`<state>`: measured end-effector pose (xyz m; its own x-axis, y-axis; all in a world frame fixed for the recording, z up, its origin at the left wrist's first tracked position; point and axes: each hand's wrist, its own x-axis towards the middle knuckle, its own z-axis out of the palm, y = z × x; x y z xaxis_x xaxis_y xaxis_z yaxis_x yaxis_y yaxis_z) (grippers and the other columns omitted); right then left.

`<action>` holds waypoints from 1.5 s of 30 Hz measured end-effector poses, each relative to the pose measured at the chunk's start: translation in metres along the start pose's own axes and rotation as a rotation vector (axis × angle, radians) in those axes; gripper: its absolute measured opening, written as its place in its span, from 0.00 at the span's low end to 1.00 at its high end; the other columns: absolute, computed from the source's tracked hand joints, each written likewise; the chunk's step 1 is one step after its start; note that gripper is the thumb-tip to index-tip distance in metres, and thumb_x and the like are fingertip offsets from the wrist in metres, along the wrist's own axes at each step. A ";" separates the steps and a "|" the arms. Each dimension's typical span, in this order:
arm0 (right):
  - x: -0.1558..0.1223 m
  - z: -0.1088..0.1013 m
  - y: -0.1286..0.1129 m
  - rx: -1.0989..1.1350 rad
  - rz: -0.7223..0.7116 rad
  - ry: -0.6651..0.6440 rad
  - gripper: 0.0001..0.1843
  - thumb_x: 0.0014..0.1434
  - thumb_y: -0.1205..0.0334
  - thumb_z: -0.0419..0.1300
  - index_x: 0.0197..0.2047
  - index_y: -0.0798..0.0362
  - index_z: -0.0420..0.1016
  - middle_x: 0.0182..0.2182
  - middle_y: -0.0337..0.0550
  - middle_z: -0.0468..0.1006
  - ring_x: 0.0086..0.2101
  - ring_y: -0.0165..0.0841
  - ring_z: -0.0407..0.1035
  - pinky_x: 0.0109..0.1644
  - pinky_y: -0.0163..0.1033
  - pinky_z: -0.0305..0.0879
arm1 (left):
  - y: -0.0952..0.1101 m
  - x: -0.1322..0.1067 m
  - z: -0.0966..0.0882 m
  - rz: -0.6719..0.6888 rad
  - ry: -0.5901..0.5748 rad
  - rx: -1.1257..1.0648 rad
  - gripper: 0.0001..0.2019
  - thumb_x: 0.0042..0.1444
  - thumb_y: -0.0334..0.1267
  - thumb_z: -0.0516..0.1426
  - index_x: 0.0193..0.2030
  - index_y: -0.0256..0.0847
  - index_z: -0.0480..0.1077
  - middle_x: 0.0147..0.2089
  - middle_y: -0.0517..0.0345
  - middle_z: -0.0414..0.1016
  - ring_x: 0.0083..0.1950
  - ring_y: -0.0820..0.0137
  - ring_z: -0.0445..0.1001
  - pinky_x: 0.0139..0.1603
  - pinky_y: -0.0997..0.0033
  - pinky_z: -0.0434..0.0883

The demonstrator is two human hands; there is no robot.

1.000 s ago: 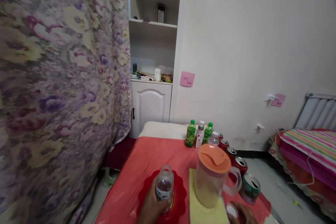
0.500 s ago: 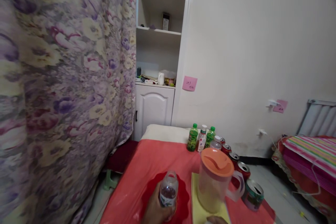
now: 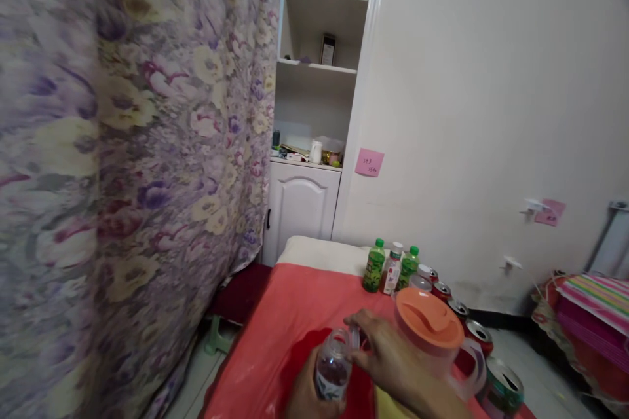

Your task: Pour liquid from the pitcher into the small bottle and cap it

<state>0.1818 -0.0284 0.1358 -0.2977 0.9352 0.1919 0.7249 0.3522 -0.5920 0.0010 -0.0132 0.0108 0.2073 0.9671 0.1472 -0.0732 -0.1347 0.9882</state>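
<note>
My left hand is wrapped round a clear plastic bottle with a pale label, its mouth uncovered. It holds the bottle upright over a scalloped red plate. Close beside the bottle's mouth, my right hand pinches a small whitish bottle cap between thumb and fingers. Cap and mouth appear slightly apart. Behind my right forearm stands a clear pitcher with an orange lid, partly hidden. A strip of yellow cloth shows below the forearm.
Green-capped bottles, a white-capped bottle and several drink cans line the table's back and right side. A red cloth covers the table. A floral curtain hangs at left, beside a shelf cabinet.
My right hand has come up from the bottom edge to the bottle's mouth, bringing the cap. My left hand keeps hold of the bottle. The view has shifted slightly left.
</note>
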 end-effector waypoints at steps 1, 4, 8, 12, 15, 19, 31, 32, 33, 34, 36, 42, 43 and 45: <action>0.002 -0.001 0.000 0.015 -0.006 -0.005 0.28 0.54 0.67 0.63 0.59 0.58 0.75 0.53 0.57 0.80 0.53 0.47 0.76 0.58 0.49 0.70 | 0.001 0.000 0.000 0.000 -0.009 -0.008 0.33 0.35 0.29 0.64 0.54 0.44 0.72 0.43 0.55 0.83 0.48 0.56 0.80 0.47 0.64 0.75; 0.008 -0.002 -0.002 0.056 -0.009 -0.008 0.28 0.51 0.69 0.65 0.57 0.55 0.76 0.48 0.52 0.82 0.44 0.42 0.78 0.48 0.43 0.73 | 0.002 0.000 0.000 -0.023 -0.010 -0.006 0.33 0.34 0.27 0.62 0.53 0.43 0.71 0.40 0.58 0.82 0.43 0.59 0.79 0.43 0.66 0.73; 0.018 -0.003 -0.004 0.058 -0.054 -0.029 0.24 0.49 0.70 0.69 0.51 0.51 0.79 0.44 0.45 0.82 0.38 0.36 0.77 0.43 0.38 0.72 | 0.009 0.000 0.000 -0.040 0.001 -0.034 0.35 0.31 0.26 0.60 0.53 0.41 0.71 0.39 0.59 0.80 0.39 0.62 0.77 0.38 0.68 0.71; 0.026 -0.007 -0.009 0.011 -0.100 -0.063 0.25 0.49 0.69 0.71 0.52 0.49 0.80 0.45 0.45 0.83 0.38 0.37 0.76 0.45 0.40 0.70 | 0.019 0.000 -0.002 -0.091 0.020 -0.039 0.35 0.31 0.27 0.59 0.53 0.41 0.69 0.36 0.61 0.79 0.35 0.64 0.75 0.34 0.68 0.70; 0.028 -0.012 -0.015 -0.035 -0.140 -0.098 0.24 0.51 0.69 0.71 0.53 0.49 0.81 0.46 0.46 0.82 0.40 0.39 0.76 0.46 0.40 0.70 | 0.021 0.001 -0.004 -0.078 0.049 -0.034 0.35 0.31 0.27 0.60 0.53 0.40 0.69 0.40 0.57 0.81 0.40 0.61 0.77 0.41 0.66 0.72; 0.025 -0.018 -0.024 -0.078 -0.185 -0.141 0.25 0.53 0.72 0.67 0.54 0.46 0.81 0.46 0.45 0.79 0.44 0.39 0.75 0.50 0.40 0.69 | 0.018 0.002 -0.005 -0.032 0.036 -0.022 0.35 0.31 0.27 0.62 0.54 0.39 0.70 0.42 0.55 0.82 0.41 0.60 0.77 0.41 0.66 0.72; 0.022 -0.035 -0.031 -0.216 -0.354 -0.275 0.18 0.65 0.71 0.55 0.55 0.49 0.77 0.51 0.49 0.80 0.50 0.39 0.76 0.55 0.42 0.71 | 0.026 -0.001 0.000 -0.082 0.020 0.035 0.35 0.30 0.25 0.59 0.52 0.37 0.69 0.41 0.55 0.79 0.39 0.63 0.75 0.37 0.67 0.71; 0.022 -0.036 -0.033 -0.240 -0.354 -0.276 0.18 0.65 0.70 0.55 0.55 0.50 0.77 0.50 0.49 0.81 0.49 0.39 0.76 0.54 0.42 0.71 | 0.028 -0.002 -0.001 -0.088 0.016 0.042 0.35 0.30 0.25 0.59 0.52 0.37 0.69 0.42 0.54 0.79 0.40 0.62 0.75 0.37 0.67 0.71; 0.022 -0.037 -0.034 -0.256 -0.355 -0.280 0.17 0.65 0.70 0.55 0.54 0.51 0.76 0.50 0.50 0.81 0.49 0.39 0.76 0.54 0.42 0.71 | 0.030 -0.002 -0.001 -0.093 0.012 0.044 0.35 0.29 0.25 0.59 0.53 0.36 0.69 0.42 0.53 0.79 0.40 0.61 0.75 0.38 0.67 0.71; 0.023 -0.038 -0.034 -0.267 -0.359 -0.288 0.16 0.65 0.70 0.55 0.53 0.51 0.76 0.49 0.50 0.81 0.48 0.39 0.76 0.54 0.42 0.71 | 0.032 -0.003 -0.001 -0.095 0.008 0.042 0.35 0.29 0.25 0.59 0.53 0.36 0.69 0.42 0.53 0.79 0.41 0.61 0.75 0.38 0.67 0.71; 0.025 -0.038 -0.034 -0.286 -0.376 -0.311 0.14 0.66 0.69 0.55 0.52 0.52 0.76 0.49 0.50 0.82 0.48 0.40 0.76 0.53 0.42 0.70 | 0.037 -0.004 0.000 -0.099 0.002 0.043 0.36 0.29 0.24 0.60 0.53 0.35 0.70 0.41 0.54 0.79 0.40 0.61 0.74 0.38 0.67 0.71; 0.029 -0.038 -0.032 -0.341 -0.434 -0.355 0.10 0.67 0.69 0.54 0.48 0.53 0.76 0.46 0.50 0.81 0.44 0.40 0.75 0.48 0.42 0.69 | 0.037 -0.005 0.000 -0.121 0.003 0.042 0.36 0.29 0.23 0.59 0.53 0.36 0.70 0.41 0.57 0.80 0.41 0.62 0.75 0.41 0.67 0.71; 0.029 -0.039 -0.033 -0.344 -0.447 -0.360 0.10 0.67 0.69 0.54 0.47 0.52 0.76 0.45 0.49 0.81 0.44 0.39 0.75 0.48 0.42 0.68 | 0.035 -0.004 0.000 -0.119 -0.002 0.026 0.36 0.28 0.23 0.59 0.53 0.37 0.70 0.41 0.57 0.80 0.41 0.62 0.75 0.41 0.67 0.71; 0.029 -0.039 -0.033 -0.346 -0.476 -0.370 0.11 0.67 0.70 0.54 0.46 0.51 0.76 0.45 0.46 0.81 0.44 0.37 0.74 0.48 0.41 0.67 | 0.032 -0.003 -0.001 -0.113 -0.013 -0.004 0.36 0.28 0.23 0.59 0.53 0.37 0.70 0.40 0.57 0.79 0.41 0.61 0.75 0.41 0.67 0.70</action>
<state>0.1738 -0.0118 0.1918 -0.7798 0.6238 0.0529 0.6013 0.7698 -0.2141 -0.0029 -0.0205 0.0414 0.2267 0.9733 0.0354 -0.0523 -0.0241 0.9983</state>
